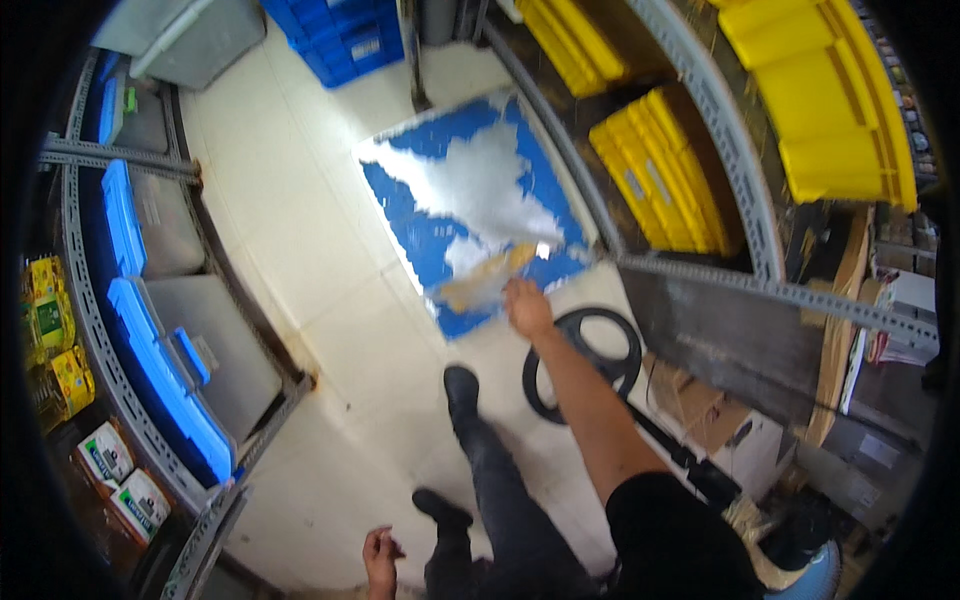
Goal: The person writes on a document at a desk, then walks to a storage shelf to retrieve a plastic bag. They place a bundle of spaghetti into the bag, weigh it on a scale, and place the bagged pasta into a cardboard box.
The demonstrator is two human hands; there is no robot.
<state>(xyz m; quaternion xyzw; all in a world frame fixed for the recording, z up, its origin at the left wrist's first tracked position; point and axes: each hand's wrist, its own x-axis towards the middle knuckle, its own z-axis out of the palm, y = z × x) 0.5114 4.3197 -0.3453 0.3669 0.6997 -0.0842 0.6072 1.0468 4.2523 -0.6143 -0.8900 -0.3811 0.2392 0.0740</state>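
Note:
My right arm reaches forward, and my right hand (527, 308) is closed at the near edge of a yellowish, see-through plastic piece (488, 280), perhaps a bag; it is blurred. The plastic hangs over the near part of a panel (430, 222) on the floor, with ragged blue areas and shiny silver-white ones. My left hand (382, 558) is low at the bottom of the view, its fingers loosely bent, with nothing visible in it.
A black ring-shaped metal detector (583, 312) lies right of my feet. Metal shelves hold grey boxes with blue lids (215, 340) on the left and yellow crates (665, 175) on the right. A blue crate (335, 40) and a post (413, 60) stand ahead.

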